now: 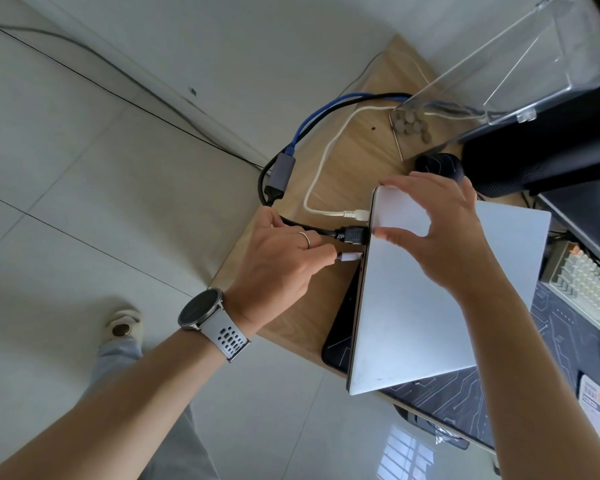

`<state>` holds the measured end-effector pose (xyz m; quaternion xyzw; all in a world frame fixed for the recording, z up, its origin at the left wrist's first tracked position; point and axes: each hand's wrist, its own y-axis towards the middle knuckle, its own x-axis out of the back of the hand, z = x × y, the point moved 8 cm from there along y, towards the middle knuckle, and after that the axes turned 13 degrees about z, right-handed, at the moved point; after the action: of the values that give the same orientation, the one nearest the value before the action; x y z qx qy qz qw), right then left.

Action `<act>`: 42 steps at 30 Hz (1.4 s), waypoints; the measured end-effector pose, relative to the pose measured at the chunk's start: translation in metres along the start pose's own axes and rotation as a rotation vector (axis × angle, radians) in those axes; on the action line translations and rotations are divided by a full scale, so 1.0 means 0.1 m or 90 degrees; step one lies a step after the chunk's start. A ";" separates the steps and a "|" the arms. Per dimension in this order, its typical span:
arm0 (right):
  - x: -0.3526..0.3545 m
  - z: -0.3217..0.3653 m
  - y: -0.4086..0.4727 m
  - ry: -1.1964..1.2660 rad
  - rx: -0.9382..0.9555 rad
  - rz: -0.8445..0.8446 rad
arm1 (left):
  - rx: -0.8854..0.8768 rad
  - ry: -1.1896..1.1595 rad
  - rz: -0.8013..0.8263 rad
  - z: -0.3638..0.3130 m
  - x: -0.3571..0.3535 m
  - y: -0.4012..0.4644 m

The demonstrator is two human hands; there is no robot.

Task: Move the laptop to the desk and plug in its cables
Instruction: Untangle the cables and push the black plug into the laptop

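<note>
On the desk edge: the closed silver laptop (426, 289) lies partly on the dark patterned desk mat (465, 393) and partly on the light wooden desk (354, 161).
Left hand (278, 261): the fingers are pinched together on the small silver-grey plug (349, 257), which points at the laptop's left side, touching or nearly touching it.
Right hand (444, 233): it rests on the lid near the back corner; thumb and fingers are apart and curved, holding nothing, only steadying.
Cables already in: the white cable (326, 157) and the thick black cable plug (354, 234) seem seated in the same side.
Step, as I judge: pushing in the last plug.
Risk: if the plug enters tilted, it can jam or scratch the port.
Second risk: the laptop's front corner overhangs the desk, so a strong push without the steadying hand may slide it.
</note>
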<state>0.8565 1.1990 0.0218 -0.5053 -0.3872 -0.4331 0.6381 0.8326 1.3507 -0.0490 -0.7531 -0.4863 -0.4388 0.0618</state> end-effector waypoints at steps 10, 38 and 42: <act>-0.02 -0.03 0.01 0.028 0.005 -0.006 | 0.003 0.008 -0.016 0.00 0.01 -0.01; -0.05 -0.11 0.09 0.130 0.026 -0.031 | 0.121 0.104 -0.167 -0.14 0.06 -0.07; -0.05 -0.11 0.10 0.120 0.034 -0.027 | 0.114 0.104 -0.167 -0.15 0.05 -0.06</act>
<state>0.8645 1.1906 0.0117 -0.4363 -0.3475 -0.4818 0.6759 0.8195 1.3499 -0.0384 -0.6366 -0.6110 -0.4574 0.1101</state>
